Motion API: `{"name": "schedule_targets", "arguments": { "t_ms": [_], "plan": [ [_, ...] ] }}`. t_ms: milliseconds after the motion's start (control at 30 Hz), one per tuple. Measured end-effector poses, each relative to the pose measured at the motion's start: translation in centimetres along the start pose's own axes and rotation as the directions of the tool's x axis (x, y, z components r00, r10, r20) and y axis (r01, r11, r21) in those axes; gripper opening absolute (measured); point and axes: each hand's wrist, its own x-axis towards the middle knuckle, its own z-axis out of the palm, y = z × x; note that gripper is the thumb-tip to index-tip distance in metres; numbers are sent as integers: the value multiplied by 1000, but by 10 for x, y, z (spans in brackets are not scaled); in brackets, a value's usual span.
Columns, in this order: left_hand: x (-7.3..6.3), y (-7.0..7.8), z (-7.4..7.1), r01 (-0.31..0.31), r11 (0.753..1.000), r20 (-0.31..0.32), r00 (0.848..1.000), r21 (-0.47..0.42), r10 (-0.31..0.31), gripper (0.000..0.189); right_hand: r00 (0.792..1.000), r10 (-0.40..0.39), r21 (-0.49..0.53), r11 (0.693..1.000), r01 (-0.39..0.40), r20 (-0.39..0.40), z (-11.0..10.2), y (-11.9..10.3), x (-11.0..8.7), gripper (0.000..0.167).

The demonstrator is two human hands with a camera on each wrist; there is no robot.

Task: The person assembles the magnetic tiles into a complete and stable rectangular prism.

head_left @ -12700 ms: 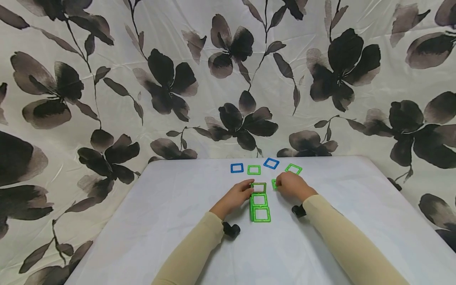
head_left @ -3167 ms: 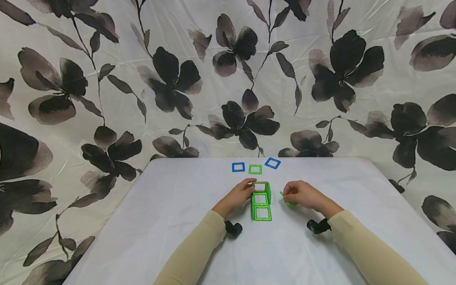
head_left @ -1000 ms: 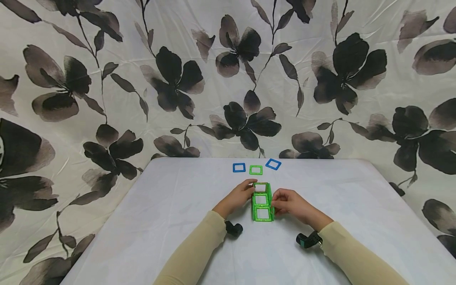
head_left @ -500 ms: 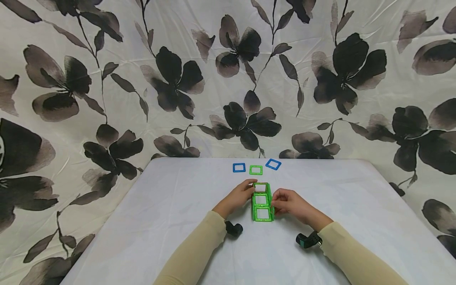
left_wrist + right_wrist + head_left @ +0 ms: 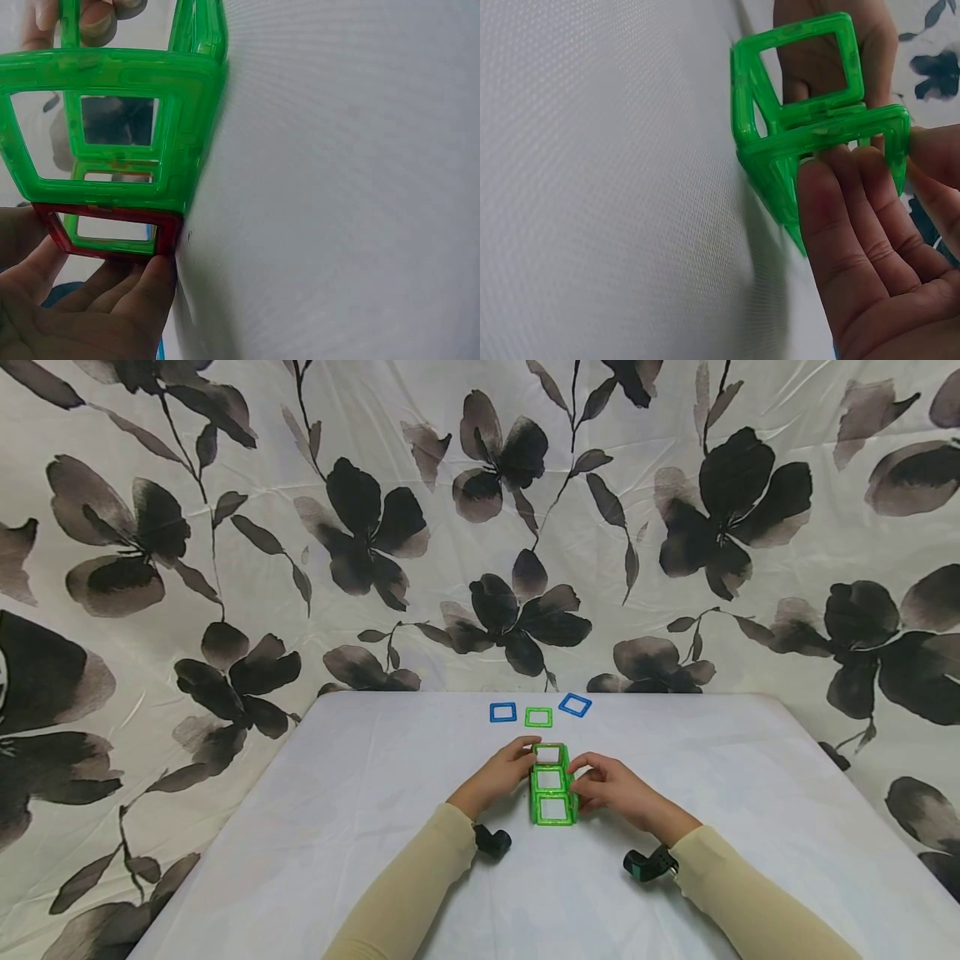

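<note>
On the white table stands a three-dimensional structure of magnetic tiles [image 5: 551,793], with a row of three green open square frames facing up in the head view. My left hand [image 5: 498,777] grips its far left side; in the left wrist view, fingers and thumb touch a red tile [image 5: 169,229] joined to a green tile [image 5: 112,64]. At the near right side, my right hand [image 5: 618,789] pinches a green tile [image 5: 825,136] between thumb and fingers, as the right wrist view shows. Its index finger is lifted near the top edge. Fingers hide part of the right wall.
Behind the structure lie a blue square tile [image 5: 503,720], a loose green tile [image 5: 538,726] and a tilted blue tile [image 5: 571,712], near the table's [image 5: 405,727] far edge. Black wrist cameras [image 5: 492,842] hang below both wrists. A floral cloth [image 5: 517,627] backs the table.
Two green tiles that lay at the right have joined the structure's right side. The right hand came in from the right with the latest; just now its index finger rose slightly. Left hand stays put.
</note>
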Motion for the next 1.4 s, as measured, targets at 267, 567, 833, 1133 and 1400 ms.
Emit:
{"name": "schedule_targets", "arguments": {
  "t_ms": [267, 567, 833, 1133, 1400],
  "plan": [
    [1, 0, 0, 8, 1000, 10, 1000, -9, -8, 43, 1000, 14, -68, 998, -15, -13, 0, 1, 2, 41],
    [-1, 0, 0, 14, 1000, 9, 1000, -13, -14, 42, 999, 19, -59, 998, -21, -40, 3, -1, 1, 42],
    [-1, 0, 0, 21, 1000, 5, 1000, -17, -21, 41, 998, 17, -52, 998, -20, -58, 5, 0, 0, 42],
    [0, 0, -1, 17, 1000, 7, 1000, -18, -17, 41, 997, 25, -50, 998, -28, -70, 6, 0, 1, 42],
    [1, -1, -1, 13, 1000, 15, 1000, -21, -13, 41, 993, 14, -163, 986, -34, -121, 7, -1, 2, 38]
  ]
}}
